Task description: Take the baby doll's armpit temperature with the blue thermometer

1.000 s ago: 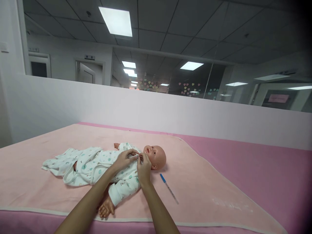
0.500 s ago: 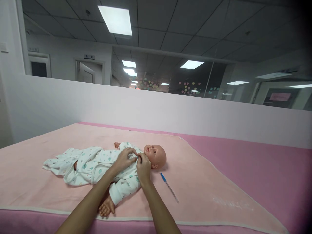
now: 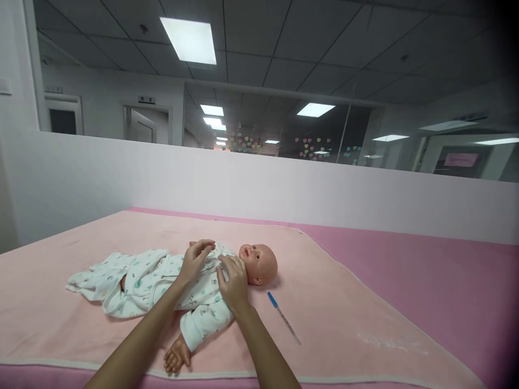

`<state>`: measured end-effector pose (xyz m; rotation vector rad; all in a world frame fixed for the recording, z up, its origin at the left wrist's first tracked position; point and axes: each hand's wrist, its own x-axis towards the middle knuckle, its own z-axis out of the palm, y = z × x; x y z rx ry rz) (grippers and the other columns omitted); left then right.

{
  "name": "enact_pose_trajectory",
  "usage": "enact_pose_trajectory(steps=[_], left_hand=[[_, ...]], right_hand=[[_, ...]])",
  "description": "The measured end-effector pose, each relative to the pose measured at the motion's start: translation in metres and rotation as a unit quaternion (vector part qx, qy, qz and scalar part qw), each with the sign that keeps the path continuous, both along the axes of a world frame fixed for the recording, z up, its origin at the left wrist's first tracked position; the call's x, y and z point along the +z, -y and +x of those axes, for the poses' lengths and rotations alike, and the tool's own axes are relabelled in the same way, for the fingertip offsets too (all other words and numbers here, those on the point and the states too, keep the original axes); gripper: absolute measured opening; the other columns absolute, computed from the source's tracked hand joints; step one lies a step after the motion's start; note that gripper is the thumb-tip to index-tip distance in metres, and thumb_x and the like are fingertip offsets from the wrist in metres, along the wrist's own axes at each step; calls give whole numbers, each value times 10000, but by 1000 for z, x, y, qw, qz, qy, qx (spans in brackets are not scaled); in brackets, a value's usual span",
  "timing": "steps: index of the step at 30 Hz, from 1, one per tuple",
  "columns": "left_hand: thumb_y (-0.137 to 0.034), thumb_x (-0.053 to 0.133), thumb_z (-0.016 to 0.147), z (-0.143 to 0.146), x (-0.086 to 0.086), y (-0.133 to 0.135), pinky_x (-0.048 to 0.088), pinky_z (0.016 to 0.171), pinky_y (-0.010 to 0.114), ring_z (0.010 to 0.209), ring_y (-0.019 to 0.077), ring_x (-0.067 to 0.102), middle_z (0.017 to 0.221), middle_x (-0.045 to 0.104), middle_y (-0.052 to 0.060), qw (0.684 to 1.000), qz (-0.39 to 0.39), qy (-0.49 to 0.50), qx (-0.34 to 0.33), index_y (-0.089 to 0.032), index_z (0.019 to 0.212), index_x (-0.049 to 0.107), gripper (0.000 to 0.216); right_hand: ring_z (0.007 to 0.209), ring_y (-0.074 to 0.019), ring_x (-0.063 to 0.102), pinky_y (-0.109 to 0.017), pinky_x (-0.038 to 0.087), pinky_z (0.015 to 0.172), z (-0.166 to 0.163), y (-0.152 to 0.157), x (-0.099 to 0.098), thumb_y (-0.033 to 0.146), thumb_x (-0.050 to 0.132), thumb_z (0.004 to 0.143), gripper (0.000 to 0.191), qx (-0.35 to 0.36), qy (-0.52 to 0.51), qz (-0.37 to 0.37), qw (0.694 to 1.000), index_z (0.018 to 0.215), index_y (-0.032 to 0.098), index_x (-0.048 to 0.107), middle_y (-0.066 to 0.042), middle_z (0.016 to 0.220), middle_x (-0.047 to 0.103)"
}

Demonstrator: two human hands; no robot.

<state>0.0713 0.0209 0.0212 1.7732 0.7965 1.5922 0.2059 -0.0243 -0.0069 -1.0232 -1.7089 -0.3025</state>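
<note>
A baby doll [image 3: 261,265] lies on its back, head to the right, dressed in a white romper [image 3: 156,275] with a small green and blue print. Over its chest, my left hand [image 3: 197,260] is open, fingers stretched towards the far shoulder. My right hand [image 3: 233,278] rests open at the near side of the collar, fingers spread on the cloth below the doll's chin. Neither hand grips anything. The far arm is partly hidden behind my left hand, while the near arm sticks out towards me.
A pen [image 3: 284,317] with a blue cap lies right of the doll. Beneath is a peach mat [image 3: 344,335] with a pale edge, over a pink padded surface [image 3: 446,270]. Behind it rises a low white wall [image 3: 284,189] topped by glass.
My fingers have come away from the collar, where they were pinched together. The left hand has moved left and the hands are now apart and open. The view has shifted slightly.
</note>
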Motion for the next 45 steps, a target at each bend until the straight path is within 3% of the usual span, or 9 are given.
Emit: enact_pose_trajectory(steps=[3, 7, 13, 18, 27, 45], left_hand=[[-371, 462, 805, -18, 2, 9, 435, 825, 291, 902, 183, 572, 905, 643, 45, 994, 44, -88, 37, -183, 875, 611, 250], [-379, 483, 803, -35, -3, 23, 409, 850, 305, 941, 195, 540, 930, 630, 40, 964, 101, -244, 37, -215, 880, 624, 229], [-317, 466, 809, -31, -14, 31, 398, 844, 325, 937, 202, 527, 967, 608, 39, 930, 138, -331, 80, -234, 949, 596, 209], [-228, 452, 789, -25, -15, 33, 394, 810, 325, 897, 198, 523, 914, 606, 30, 919, 171, -335, 119, -222, 888, 585, 165], [-156, 415, 789, -23, -19, 35, 412, 773, 331, 855, 183, 521, 882, 590, 29, 895, 214, -357, 161, -209, 884, 545, 170], [-169, 373, 813, -23, -19, 30, 392, 761, 344, 831, 181, 496, 836, 559, 16, 926, 149, -324, 122, -203, 825, 514, 145]], right_hand=[[1036, -193, 511, -420, 302, 960, -2, 2, 3, 212, 502, 795, 242, 11, 46, -4, 999, 1000, 279, 610, -5, 1048, 635], [1034, -199, 497, -404, 304, 935, -4, 3, 4, 243, 536, 786, 117, 18, 56, -23, 998, 831, 267, 641, 2, 1110, 601], [884, -172, 524, -323, 359, 826, -5, 0, 1, 242, 505, 812, 97, 22, 36, -55, 998, 761, 218, 585, -13, 917, 636], [798, -165, 522, -287, 358, 751, -5, -2, -2, 256, 483, 832, 118, 15, 20, -68, 997, 767, 203, 566, -16, 782, 613], [771, -157, 498, -279, 331, 737, -6, -7, -6, 255, 489, 837, 119, 2, 15, -76, 997, 763, 196, 559, -7, 753, 595], [760, -152, 511, -280, 328, 735, -7, -9, -8, 264, 485, 847, 133, -16, 33, -69, 997, 776, 203, 580, 1, 762, 620]])
